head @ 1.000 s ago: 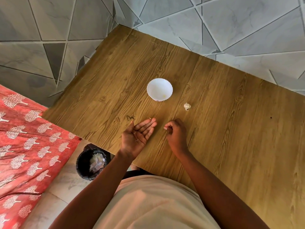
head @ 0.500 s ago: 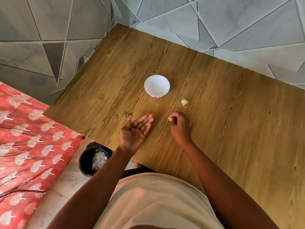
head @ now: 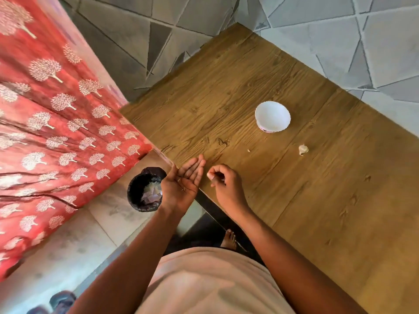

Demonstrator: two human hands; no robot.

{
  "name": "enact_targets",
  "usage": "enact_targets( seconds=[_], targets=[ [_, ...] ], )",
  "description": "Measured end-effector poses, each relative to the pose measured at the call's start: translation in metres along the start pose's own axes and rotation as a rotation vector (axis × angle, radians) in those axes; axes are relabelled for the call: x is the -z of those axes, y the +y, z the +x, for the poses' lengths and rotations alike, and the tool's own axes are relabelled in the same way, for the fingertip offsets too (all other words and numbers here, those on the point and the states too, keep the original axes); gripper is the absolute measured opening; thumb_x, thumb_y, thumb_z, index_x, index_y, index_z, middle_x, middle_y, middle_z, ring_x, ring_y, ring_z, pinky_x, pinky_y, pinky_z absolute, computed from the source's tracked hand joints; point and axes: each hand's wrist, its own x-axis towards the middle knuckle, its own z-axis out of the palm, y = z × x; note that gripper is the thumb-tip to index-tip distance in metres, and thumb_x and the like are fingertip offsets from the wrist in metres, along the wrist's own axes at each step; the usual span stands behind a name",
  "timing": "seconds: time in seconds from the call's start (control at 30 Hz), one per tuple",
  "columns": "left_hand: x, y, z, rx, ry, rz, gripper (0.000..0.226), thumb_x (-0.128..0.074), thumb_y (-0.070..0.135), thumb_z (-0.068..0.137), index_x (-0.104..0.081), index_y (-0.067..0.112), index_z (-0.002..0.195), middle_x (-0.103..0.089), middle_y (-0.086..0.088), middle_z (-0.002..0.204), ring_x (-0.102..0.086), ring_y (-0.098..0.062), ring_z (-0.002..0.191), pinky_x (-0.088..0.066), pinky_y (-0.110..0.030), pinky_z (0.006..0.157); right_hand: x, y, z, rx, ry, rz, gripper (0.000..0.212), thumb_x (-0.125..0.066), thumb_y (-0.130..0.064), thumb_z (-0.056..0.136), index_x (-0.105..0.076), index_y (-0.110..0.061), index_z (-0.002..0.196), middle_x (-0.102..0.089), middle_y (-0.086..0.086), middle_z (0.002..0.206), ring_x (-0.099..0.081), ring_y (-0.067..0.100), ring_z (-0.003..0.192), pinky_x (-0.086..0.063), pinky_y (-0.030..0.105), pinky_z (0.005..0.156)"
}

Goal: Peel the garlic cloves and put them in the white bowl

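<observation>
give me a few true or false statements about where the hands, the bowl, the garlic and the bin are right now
1. The white bowl stands on the wooden table. True.
2. The garlic clove lies inside the bowl. False: it lies on the table beside it.
3. The left hand is open, palm up. True.
4. The right hand is gripping the bowl. False: it is curled, apart from the bowl.
5. The black bin sits on the table. False: it is on the floor.

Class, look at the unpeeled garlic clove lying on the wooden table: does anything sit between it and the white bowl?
Nothing visible does. The unpeeled garlic clove lies apart from the round white bowl, with only bare wooden table between them. A tiny pale scrap lies off to the side, outside that path.
</observation>
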Motion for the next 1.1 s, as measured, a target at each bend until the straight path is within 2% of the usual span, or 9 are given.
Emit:
enact_targets(
  seconds=[0.1, 0.3, 0.37, 0.47, 0.63, 0.8, 0.93, 1.03, 1.1],
  targets=[
    [0.025, 0.042, -0.011, -0.080, 0.027, -0.014, 0.060, -0.038, 0.036, 0.104, -0.071, -0.014, 0.114, -0.062, -0.030, 0.137, -0.065, -0.037, 0.125, -0.058, -0.042, 0.100, -0.055, -0.021, 0.002, 0.016, -0.118, 0.033, 0.005, -0.067, -0.001, 0.094, -0.069, -0.006, 0.094, -0.067, -0.003, 0.088, -0.062, 0.004, 0.074, -0.058, 0.028, 0.067],
    [0.098, 0.139, -0.004, -0.121, 0.110, 0.018, 0.065, -0.024, 0.039, 0.111, -0.051, -0.012, 0.140, -0.059, -0.027, 0.142, -0.066, -0.035, 0.120, -0.060, -0.033, 0.066, -0.189, -0.033, 0.026, 0.024, -0.241, -0.071, 0.008, -0.069, -0.012, 0.092, -0.069, -0.018, 0.086, -0.071, 0.001, 0.086, -0.069, 0.018, 0.081, -0.060, 0.047, 0.077],
    [0.134, 0.170, 0.013, -0.089, 0.162, 0.035, 0.066, -0.024, 0.041, 0.111, -0.051, -0.012, 0.141, -0.059, -0.026, 0.142, -0.059, -0.037, 0.130, -0.061, -0.041, 0.086, -0.235, -0.024, 0.039, -0.017, -0.241, -0.099, 0.007, -0.072, -0.011, 0.090, -0.073, -0.017, 0.086, -0.073, 0.000, 0.085, -0.071, 0.015, 0.082, -0.061, 0.045, 0.080],
    [0.195, 0.204, 0.048, -0.046, 0.242, 0.059, 0.067, -0.026, 0.044, 0.112, -0.057, -0.010, 0.136, -0.061, -0.025, 0.140, -0.056, -0.036, 0.136, -0.036, -0.048, 0.119, -0.294, 0.007, 0.062, -0.033, -0.255, -0.127, 0.005, -0.078, -0.008, 0.086, -0.078, -0.013, 0.087, -0.076, -0.002, 0.082, -0.072, 0.012, 0.079, -0.062, 0.038, 0.078],
    [0.323, 0.227, 0.128, -0.063, 0.362, 0.003, 0.066, -0.026, 0.043, 0.112, -0.056, -0.010, 0.138, -0.062, -0.024, 0.140, -0.060, -0.035, 0.131, -0.037, -0.051, 0.120, -0.382, 0.103, 0.110, -0.032, -0.243, -0.210, 0.012, -0.081, -0.002, 0.081, -0.080, -0.014, 0.085, -0.075, -0.010, 0.079, -0.071, 0.003, 0.077, -0.057, 0.018, 0.073],
    [0.464, 0.228, 0.221, -0.109, 0.516, -0.089, 0.065, -0.026, 0.043, 0.113, -0.056, -0.009, 0.139, -0.064, -0.023, 0.137, -0.061, -0.034, 0.130, -0.034, -0.050, 0.123, -0.470, 0.254, 0.160, -0.066, -0.291, -0.261, 0.021, -0.074, 0.000, 0.088, -0.081, -0.015, 0.101, -0.073, -0.018, 0.092, -0.070, 0.000, 0.091, -0.057, 0.023, 0.087],
    [0.564, 0.224, 0.289, -0.103, 0.672, -0.055, 0.066, -0.026, 0.050, 0.111, -0.059, 0.001, 0.140, -0.063, -0.016, 0.142, -0.056, -0.029, 0.135, -0.042, -0.044, 0.117, -0.524, 0.369, 0.183, 0.001, -0.319, -0.326, 0.025, -0.061, -0.002, 0.095, -0.080, -0.011, 0.109, -0.077, -0.003, 0.109, -0.070, 0.005, 0.104, -0.055, 0.035, 0.098],
    [0.606, 0.222, 0.317, -0.034, 0.691, -0.039, 0.073, -0.021, 0.061, 0.108, -0.058, 0.009, 0.140, -0.062, -0.014, 0.132, -0.059, -0.030, 0.121, -0.053, -0.042, 0.088, -0.552, 0.425, 0.185, 0.122, -0.523, -0.283, 0.029, -0.057, -0.010, 0.101, -0.072, -0.006, 0.126, -0.071, 0.006, 0.129, -0.063, 0.010, 0.124, -0.048, 0.035, 0.110],
    [0.622, 0.224, 0.324, -0.015, 0.660, -0.078, 0.079, -0.018, 0.070, 0.104, -0.055, 0.012, 0.144, -0.060, -0.018, 0.128, -0.060, -0.034, 0.115, -0.052, -0.046, 0.086, -0.561, 0.448, 0.189, 0.122, -0.740, -0.279, 0.036, -0.052, -0.016, 0.105, -0.061, -0.006, 0.139, -0.059, 0.007, 0.145, -0.049, 0.012, 0.141, -0.035, 0.033, 0.121]
  ],
)
